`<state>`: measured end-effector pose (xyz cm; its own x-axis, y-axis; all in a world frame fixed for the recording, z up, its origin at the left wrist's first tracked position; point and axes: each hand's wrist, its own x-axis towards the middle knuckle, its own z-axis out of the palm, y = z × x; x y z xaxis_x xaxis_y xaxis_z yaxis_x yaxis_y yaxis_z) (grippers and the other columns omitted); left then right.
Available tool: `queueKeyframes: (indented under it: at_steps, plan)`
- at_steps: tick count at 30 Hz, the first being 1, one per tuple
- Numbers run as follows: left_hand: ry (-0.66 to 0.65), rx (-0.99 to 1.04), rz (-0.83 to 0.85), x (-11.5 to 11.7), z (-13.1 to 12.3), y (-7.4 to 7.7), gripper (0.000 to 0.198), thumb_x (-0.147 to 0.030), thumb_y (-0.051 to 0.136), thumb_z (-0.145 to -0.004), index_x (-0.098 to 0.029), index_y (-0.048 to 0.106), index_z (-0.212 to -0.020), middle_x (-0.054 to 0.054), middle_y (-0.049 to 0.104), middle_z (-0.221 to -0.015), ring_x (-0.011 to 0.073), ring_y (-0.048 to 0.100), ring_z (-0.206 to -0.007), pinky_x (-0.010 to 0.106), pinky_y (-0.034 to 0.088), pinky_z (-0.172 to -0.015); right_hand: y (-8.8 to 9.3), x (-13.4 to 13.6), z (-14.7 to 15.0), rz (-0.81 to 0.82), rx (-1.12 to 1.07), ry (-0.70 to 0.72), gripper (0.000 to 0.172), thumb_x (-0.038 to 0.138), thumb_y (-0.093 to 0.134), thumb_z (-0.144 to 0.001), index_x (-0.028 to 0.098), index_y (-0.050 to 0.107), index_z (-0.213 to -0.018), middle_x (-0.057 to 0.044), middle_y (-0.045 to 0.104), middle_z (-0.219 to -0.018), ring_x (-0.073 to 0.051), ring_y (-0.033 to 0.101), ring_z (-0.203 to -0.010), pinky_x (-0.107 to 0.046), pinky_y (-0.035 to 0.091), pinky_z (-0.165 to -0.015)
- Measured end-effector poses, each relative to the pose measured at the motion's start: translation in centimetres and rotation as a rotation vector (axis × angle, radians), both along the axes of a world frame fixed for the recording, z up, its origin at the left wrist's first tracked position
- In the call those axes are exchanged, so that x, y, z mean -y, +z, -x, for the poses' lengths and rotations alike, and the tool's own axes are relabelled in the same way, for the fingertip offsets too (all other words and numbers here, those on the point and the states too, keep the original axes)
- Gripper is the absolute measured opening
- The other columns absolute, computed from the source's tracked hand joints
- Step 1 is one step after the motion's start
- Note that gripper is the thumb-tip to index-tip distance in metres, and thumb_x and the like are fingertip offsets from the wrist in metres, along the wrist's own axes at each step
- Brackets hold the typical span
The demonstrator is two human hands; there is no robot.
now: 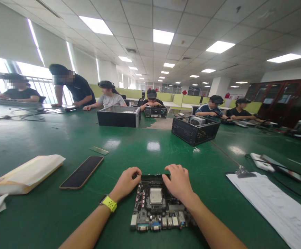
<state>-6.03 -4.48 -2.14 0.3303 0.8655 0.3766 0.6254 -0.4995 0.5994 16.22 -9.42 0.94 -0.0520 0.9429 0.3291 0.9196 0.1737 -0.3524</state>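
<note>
A motherboard lies flat on the green tabletop, its port side toward me and a silver processor near its middle. My left hand is at the board's far left corner, fingers curled and thumb against the end of the long dark memory slots. At the far right part of the board, my right hand bends its fingers over the far edge, with the thumb by the other end of those slots. That hand and forearm hide the board's right side. Whether a memory stick sits in the slots, I cannot tell.
A phone, a small thin strip and a paper packet lie left. A clipboard with papers, cables and a white power strip are right. Computer cases stand ahead; several people sit or stand beyond.
</note>
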Motion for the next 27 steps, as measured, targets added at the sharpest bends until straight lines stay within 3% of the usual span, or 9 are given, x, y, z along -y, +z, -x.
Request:
queueKeyframes:
  at_steps: [3, 6, 12, 17, 21, 27]
  plan:
    - [0.0, 0.004, 0.003, 0.1, -0.1, 0.1, 0.012, -0.019, 0.048, -0.075, -0.018, 0.06, -0.075, 0.001, 0.062, -0.075, 0.0169, 0.056, -0.073, 0.027, 0.043, -0.07, 1.1, 3.3, 3.8, 0.084, 0.046, 0.16, 0.045, 0.056, 0.042, -0.084, 0.022, 0.062, -0.104, -0.012, 0.063, -0.107, -0.03, 0.051, -0.102, -0.044, 0.034, -0.088]
    - [0.002, 0.016, 0.008, 0.2, -0.1, 0.3, 0.011, -0.019, 0.049, -0.074, -0.018, 0.06, -0.075, 0.001, 0.062, -0.076, 0.0168, 0.056, -0.074, 0.027, 0.044, -0.071, 0.4, 5.9, 7.1, 0.184, 0.063, 0.255, 0.071, 0.071, 0.042, -0.075, 0.017, 0.058, -0.118, -0.019, 0.057, -0.119, -0.04, 0.046, -0.111, -0.056, 0.03, -0.093]
    - [0.018, 0.019, 0.005, 0.3, -0.1, 0.6, 0.011, -0.023, 0.05, -0.075, -0.019, 0.06, -0.073, 0.001, 0.063, -0.074, 0.0171, 0.056, -0.074, 0.028, 0.045, -0.071, -1.5, 6.8, 8.0, 0.227, 0.055, 0.293, 0.087, 0.075, 0.038, -0.074, 0.014, 0.043, -0.136, -0.022, 0.04, -0.138, -0.046, 0.03, -0.127, -0.065, 0.019, -0.1]
    - [0.05, 0.041, -0.038, 0.1, 0.1, 0.6, 0.014, -0.027, 0.05, -0.078, -0.018, 0.061, -0.076, 0.002, 0.065, -0.078, 0.018, 0.058, -0.077, 0.028, 0.045, -0.073, -1.4, 6.5, 6.8, 0.255, 0.108, 0.336, 0.085, 0.068, 0.047, -0.072, 0.014, 0.04, -0.138, -0.021, 0.035, -0.143, -0.045, 0.025, -0.131, -0.063, 0.017, -0.103]
    - [0.077, 0.079, -0.043, 0.0, 0.3, 0.3, 0.017, -0.03, 0.049, -0.081, -0.019, 0.062, -0.082, 0.003, 0.065, -0.081, 0.0179, 0.059, -0.077, 0.029, 0.046, -0.072, -1.1, 4.3, 3.6, 0.251, 0.112, 0.371, 0.081, 0.07, 0.05, -0.071, 0.024, 0.041, -0.137, -0.013, 0.036, -0.144, -0.039, 0.026, -0.133, -0.058, 0.011, -0.107]
    - [0.06, 0.072, -0.021, 0.0, 0.2, 0.2, 0.018, -0.031, 0.049, -0.081, -0.019, 0.063, -0.084, 0.003, 0.066, -0.082, 0.0182, 0.06, -0.078, 0.03, 0.047, -0.074, -1.8, -2.6, -4.3, 0.277, 0.104, 0.055, 0.059, 0.061, 0.05, -0.079, 0.03, 0.051, -0.129, -0.007, 0.044, -0.14, -0.034, 0.031, -0.131, -0.054, 0.015, -0.105]
